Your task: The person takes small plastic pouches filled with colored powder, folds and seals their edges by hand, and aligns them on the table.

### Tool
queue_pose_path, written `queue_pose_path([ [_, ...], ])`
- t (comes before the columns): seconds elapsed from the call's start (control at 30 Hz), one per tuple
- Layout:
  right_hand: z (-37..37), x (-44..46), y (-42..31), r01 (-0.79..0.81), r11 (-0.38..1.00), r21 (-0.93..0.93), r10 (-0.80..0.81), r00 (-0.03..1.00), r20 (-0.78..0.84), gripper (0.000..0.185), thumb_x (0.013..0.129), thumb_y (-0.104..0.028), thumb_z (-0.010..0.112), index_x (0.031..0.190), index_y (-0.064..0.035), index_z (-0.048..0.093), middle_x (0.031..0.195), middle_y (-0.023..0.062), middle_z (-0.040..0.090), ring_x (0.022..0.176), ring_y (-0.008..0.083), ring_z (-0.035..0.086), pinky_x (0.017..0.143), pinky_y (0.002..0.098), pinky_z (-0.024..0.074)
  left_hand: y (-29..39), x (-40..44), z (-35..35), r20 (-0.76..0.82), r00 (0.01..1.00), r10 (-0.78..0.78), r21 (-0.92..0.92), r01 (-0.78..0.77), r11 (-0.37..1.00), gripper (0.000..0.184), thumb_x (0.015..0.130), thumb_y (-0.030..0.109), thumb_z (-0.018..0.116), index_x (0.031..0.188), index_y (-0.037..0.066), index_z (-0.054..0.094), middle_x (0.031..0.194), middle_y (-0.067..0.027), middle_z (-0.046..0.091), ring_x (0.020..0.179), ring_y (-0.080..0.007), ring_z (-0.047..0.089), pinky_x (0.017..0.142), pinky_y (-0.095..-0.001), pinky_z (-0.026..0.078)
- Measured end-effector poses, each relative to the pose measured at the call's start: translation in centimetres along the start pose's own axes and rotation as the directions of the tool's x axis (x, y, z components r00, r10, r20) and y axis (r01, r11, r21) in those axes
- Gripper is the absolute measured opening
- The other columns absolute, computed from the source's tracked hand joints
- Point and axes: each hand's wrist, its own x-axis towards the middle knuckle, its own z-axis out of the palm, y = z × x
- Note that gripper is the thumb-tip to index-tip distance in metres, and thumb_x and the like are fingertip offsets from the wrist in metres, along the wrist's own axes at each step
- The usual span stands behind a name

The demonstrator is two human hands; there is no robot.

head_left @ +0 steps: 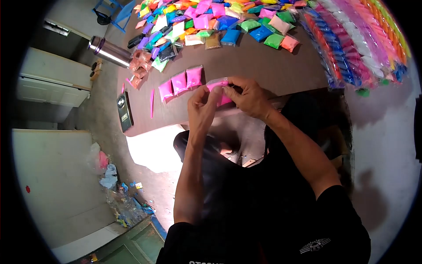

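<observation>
Near the table's front edge, a small clear packet of bright pink clay is pinched between both hands. My left hand grips its left side, thumb up against the packet. My right hand has its thumb and fingers closed on the packet's upper right edge. Parts of the packet are hidden by the fingers. Just left of my hands lie three like pink packets side by side in a slanting row. Farther left is a thin pink stick lying on the table.
A large heap of colourful packets covers the table's far side. Long strips of packets lie at the right. At the left are a steel flask, reddish-brown packets and a phone by the table edge.
</observation>
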Motion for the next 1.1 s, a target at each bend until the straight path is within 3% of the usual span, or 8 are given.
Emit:
queue_pose_path([
  [0.17, 0.0, 0.1, -0.3, 0.015, 0.998, -0.065, -0.016, 1.0, -0.007, 0.016, 0.096, -0.015, 0.066, 0.096, 0.0018, 0.066, 0.072, 0.0066, 0.06, 0.065, 0.0106, 0.053, 0.059, 0.0301, 0.0446, -0.7, 0.3, -0.1, 0.013, 1.0, 0.006, -0.103, -0.005, 0.995, 0.022, 0.099, 0.019, 0.069, 0.082, 0.008, 0.064, 0.07, 0.0097, 0.053, 0.064, 0.0004, 0.042, 0.056, -0.0186, 0.029],
  [0.37, -0.2, 0.2, -0.4, -0.018, 0.999, 0.041, 0.019, 1.0, -0.012, 0.019, 0.095, -0.016, 0.066, 0.09, 0.0021, 0.063, 0.071, 0.01, 0.06, 0.062, 0.0146, 0.054, 0.058, 0.0343, 0.0444, -0.1, 0.0, 0.1, 0.002, 1.0, -0.001, 0.015, 0.001, 1.0, 0.02, 0.099, 0.015, 0.068, 0.081, 0.008, 0.063, 0.071, 0.0097, 0.054, 0.065, 0.0006, 0.044, 0.057, -0.0184, 0.031],
  [0.67, 0.2, 0.2, -1.2, 0.042, 0.998, -0.043, -0.044, 0.998, -0.049, 0.018, 0.094, -0.015, 0.066, 0.088, 0.0024, 0.064, 0.072, 0.014, 0.059, 0.062, 0.0185, 0.054, 0.059, 0.0348, 0.0443, -0.5, -0.1, -0.3, -0.027, 1.0, -0.007, -0.113, 0.004, 0.994, 0.011, 0.1, 0.014, 0.067, 0.099, 0.005, 0.072, 0.08, 0.009, 0.061, 0.07, -0.0002, 0.048, 0.061, -0.0183, 0.036],
  [0.73, -0.1, 0.2, -0.9, 0.05, 0.987, -0.151, -0.048, 0.999, 0.019, 0.015, 0.096, -0.013, 0.068, 0.102, 0.0018, 0.07, 0.077, -0.001, 0.061, 0.069, 0.0061, 0.052, 0.06, 0.0259, 0.0428, -0.3, -0.2, -0.3, -0.039, 0.999, -0.031, -0.106, 0.027, 0.994, 0.012, 0.1, 0.015, 0.067, 0.101, 0.005, 0.072, 0.081, 0.0083, 0.062, 0.072, -0.0011, 0.05, 0.063, -0.0191, 0.038],
  [0.83, 0.5, 0.1, -0.6, 0.079, 0.997, -0.026, -0.081, 0.994, -0.078, 0.013, 0.093, -0.013, 0.069, 0.093, -0.0001, 0.068, 0.074, 0.0069, 0.061, 0.065, 0.0118, 0.053, 0.06, 0.0293, 0.0442, -0.2, -0.4, 0.0, -0.015, 1.0, 0.008, -0.017, -0.008, 1.0, 0.017, 0.1, 0.018, 0.067, 0.106, 0.003, 0.071, 0.086, 0.0046, 0.063, 0.078, -0.0048, 0.053, 0.069, -0.0223, 0.044],
  [0.9, 0.3, 0.3, -1.2, 0.105, 0.994, 0.011, -0.104, 0.993, -0.06, 0.01, 0.095, -0.012, 0.067, 0.094, -0.0013, 0.068, 0.075, -0.0013, 0.061, 0.067, 0.0058, 0.051, 0.061, 0.0248, 0.043, -0.4, -0.5, 0.2, 0.018, 0.999, 0.042, 0.062, -0.043, 0.997, 0.02, 0.099, 0.019, 0.068, 0.107, 0.001, 0.071, 0.083, 0.0055, 0.06, 0.076, -0.004, 0.05, 0.067, -0.0226, 0.041],
  [0.97, 0.2, 0.3, -0.8, -0.111, 0.978, 0.176, 0.121, 0.992, -0.047, 0.011, 0.098, -0.011, 0.066, 0.093, -0.0017, 0.068, 0.076, -0.007, 0.058, 0.068, 0.0021, 0.048, 0.06, 0.0217, 0.0403, -0.6, -0.4, 0.5, 0.029, 0.998, 0.05, 0.027, -0.051, 0.998, 0.021, 0.099, 0.02, 0.068, 0.107, 0.001, 0.071, 0.081, 0.0068, 0.056, 0.074, -0.0037, 0.047, 0.063, -0.023, 0.038],
  [1.1, 0.2, 0.4, -0.9, -0.045, 0.995, 0.094, 0.046, 0.999, -0.016, 0.013, 0.1, -0.013, 0.066, 0.093, -0.0019, 0.068, 0.077, -0.0089, 0.056, 0.068, -0.0002, 0.046, 0.059, 0.0195, 0.0375, -1.2, -0.3, 0.0, 0.01, 0.996, 0.087, 0.097, -0.088, 0.991, 0.02, 0.1, 0.021, 0.066, 0.096, 0.001, 0.068, 0.073, 0.0061, 0.051, 0.069, -0.004, 0.043, 0.059, -0.0233, 0.036],
])
